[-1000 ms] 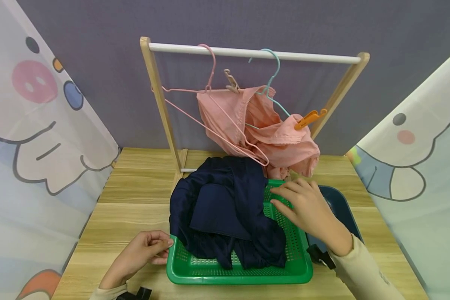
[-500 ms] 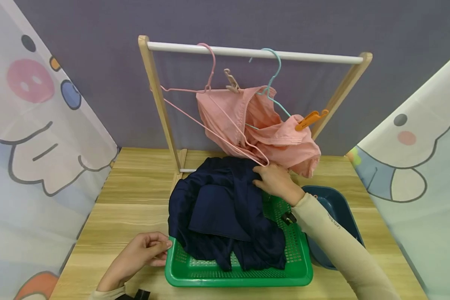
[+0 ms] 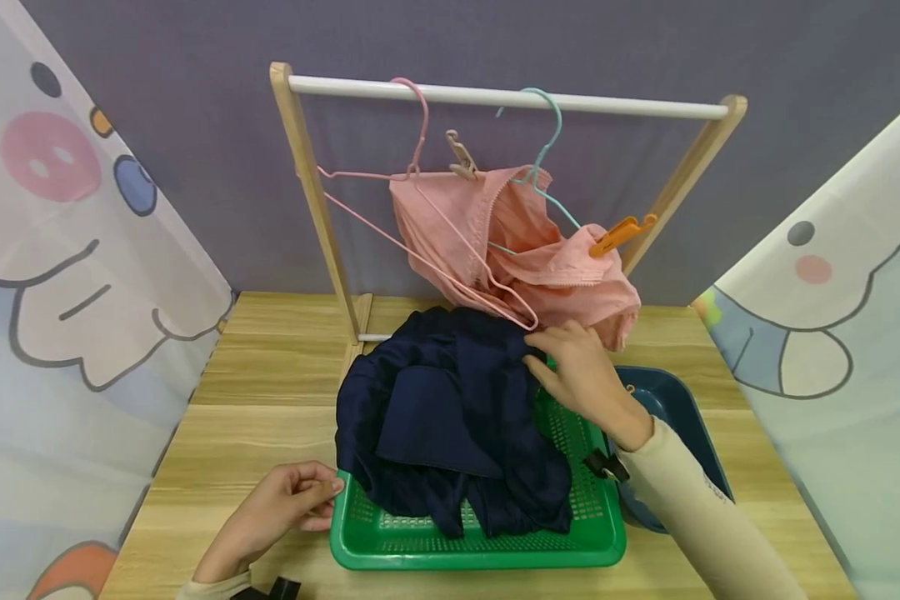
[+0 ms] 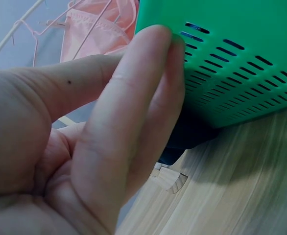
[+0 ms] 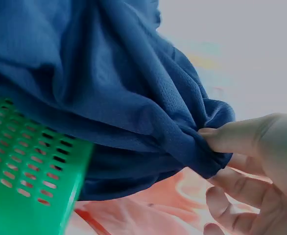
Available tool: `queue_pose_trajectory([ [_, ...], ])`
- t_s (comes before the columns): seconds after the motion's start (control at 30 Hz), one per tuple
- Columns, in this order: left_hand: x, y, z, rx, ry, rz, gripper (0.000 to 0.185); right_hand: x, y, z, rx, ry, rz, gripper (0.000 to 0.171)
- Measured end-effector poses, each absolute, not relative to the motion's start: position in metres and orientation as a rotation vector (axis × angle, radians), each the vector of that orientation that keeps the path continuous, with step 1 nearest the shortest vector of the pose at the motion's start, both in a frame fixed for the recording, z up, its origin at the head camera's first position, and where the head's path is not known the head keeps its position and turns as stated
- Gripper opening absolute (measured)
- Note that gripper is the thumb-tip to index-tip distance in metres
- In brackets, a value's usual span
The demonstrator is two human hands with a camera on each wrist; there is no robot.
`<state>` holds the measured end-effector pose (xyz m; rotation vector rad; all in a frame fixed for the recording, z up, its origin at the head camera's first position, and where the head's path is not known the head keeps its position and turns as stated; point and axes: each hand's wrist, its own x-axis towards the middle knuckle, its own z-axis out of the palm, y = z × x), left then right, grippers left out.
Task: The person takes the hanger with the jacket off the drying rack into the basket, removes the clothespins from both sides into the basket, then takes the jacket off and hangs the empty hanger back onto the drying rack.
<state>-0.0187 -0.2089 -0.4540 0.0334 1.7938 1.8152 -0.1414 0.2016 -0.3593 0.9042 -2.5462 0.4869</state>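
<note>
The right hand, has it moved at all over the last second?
Yes. The right hand went from the green basket's right side up and left to the navy garment's far edge, which it now pinches.
</note>
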Motion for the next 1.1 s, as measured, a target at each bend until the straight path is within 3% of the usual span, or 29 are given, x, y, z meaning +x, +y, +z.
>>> queue_pose_trajectory([
  [0.17,-0.019,-0.209,-0.452,0.035,1.802,1.808,0.03,-0.109,0.217,-0.344,0.961,-2.359,0.67,0.023],
  [0.33,-0.018,-0.211,-0.452,0.055,1.808,1.796,0.031,-0.072,0.221,-0.323,1.011,-2.286,0.715,0.044],
  [0.6,-0.017,-0.212,-0.453,0.051,1.802,1.796,0.033,-0.038,0.217,-0.303,1.137,-2.209,0.696,0.035],
  [0.87,-0.017,-0.212,-0.454,0.051,1.805,1.795,0.032,-0.041,0.22,-0.304,1.11,-2.335,0.634,0.037],
  [1.03,-0.016,-0.21,-0.454,0.049,1.807,1.791,0.031,-0.067,0.228,-0.318,1.047,-2.465,0.511,0.047],
  [1.1,-0.017,-0.21,-0.454,0.051,1.808,1.793,0.031,-0.082,0.23,-0.327,1.021,-2.503,0.444,0.044],
])
